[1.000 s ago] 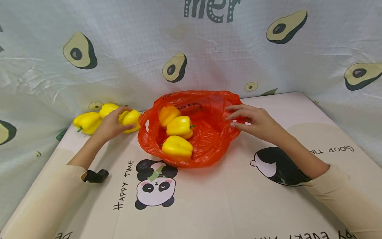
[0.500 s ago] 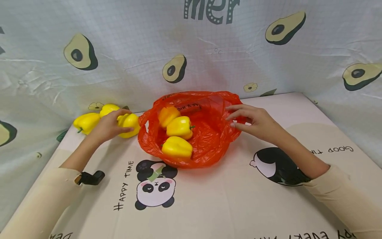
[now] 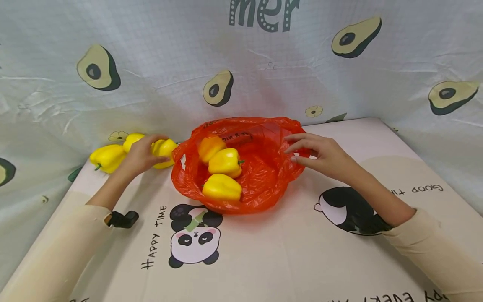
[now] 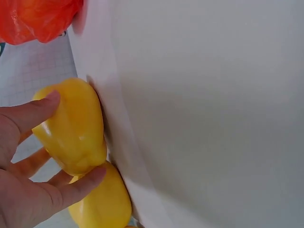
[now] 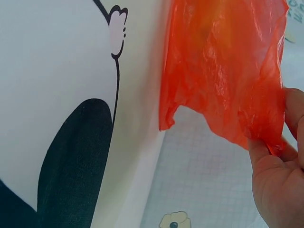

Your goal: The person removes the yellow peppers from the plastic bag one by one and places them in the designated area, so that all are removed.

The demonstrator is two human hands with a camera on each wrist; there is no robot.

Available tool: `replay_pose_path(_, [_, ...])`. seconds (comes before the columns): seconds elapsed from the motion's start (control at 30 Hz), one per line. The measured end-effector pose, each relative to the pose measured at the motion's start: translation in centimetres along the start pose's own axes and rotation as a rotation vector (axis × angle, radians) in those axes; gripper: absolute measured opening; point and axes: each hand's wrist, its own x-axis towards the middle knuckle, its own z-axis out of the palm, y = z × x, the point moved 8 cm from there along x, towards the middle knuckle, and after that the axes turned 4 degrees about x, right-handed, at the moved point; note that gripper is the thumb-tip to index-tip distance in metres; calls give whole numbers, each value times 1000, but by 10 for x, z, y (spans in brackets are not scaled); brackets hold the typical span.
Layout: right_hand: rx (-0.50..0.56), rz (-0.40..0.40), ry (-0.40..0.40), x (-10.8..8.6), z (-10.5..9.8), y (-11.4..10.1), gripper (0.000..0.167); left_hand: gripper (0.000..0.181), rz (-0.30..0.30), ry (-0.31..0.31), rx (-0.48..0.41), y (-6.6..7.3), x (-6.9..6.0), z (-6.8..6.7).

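In the head view my left hand (image 3: pixel 145 155) reaches to the back left of the table, fingers about a yellow bell pepper (image 3: pixel 164 152). The left wrist view shows thumb and fingers spread round that bell pepper (image 4: pixel 71 126), gripping it; another yellow pepper (image 4: pixel 108 202) lies against it. My right hand (image 3: pixel 320 153) holds the right rim of a red plastic bag (image 3: pixel 264 197). Close up in the right wrist view, thumb and fingers pinch the bag's thin film (image 5: pixel 223 80). Inside the opened bag, a yellow pepper (image 3: pixel 222 187) lies beside two others at its left side.
Two more yellow peppers, one of them a pepper with a green stem (image 3: pixel 107 158), lie left of my left hand near the wall sheet (image 3: pixel 158 50). A panda print (image 3: pixel 195 243) marks the tablecloth (image 3: pixel 264 260) in front of the bag.
My left hand and the pepper it grips shift slightly toward me, then back toward the wall. The right hand keeps its hold on the bag. The head view drifts slightly.
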Motion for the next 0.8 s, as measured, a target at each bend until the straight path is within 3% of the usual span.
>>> replay_pose_path(0.27, [12,-6,-8,2,0,-1,26,68,7,-50,12,5,-5,-2])
replay_pose_path(0.37, [13,-3,-9,3,1,0,25,65,7,-32,26,15,-7,-7])
replay_pose_path(0.57, [14,-6,-4,4,-1,-1,24,52,-2,21,18,44,-10,-24])
replay_pose_path(0.8, [13,12,-10,6,-1,-2,23,41,65,88,14,88,-14,-39])
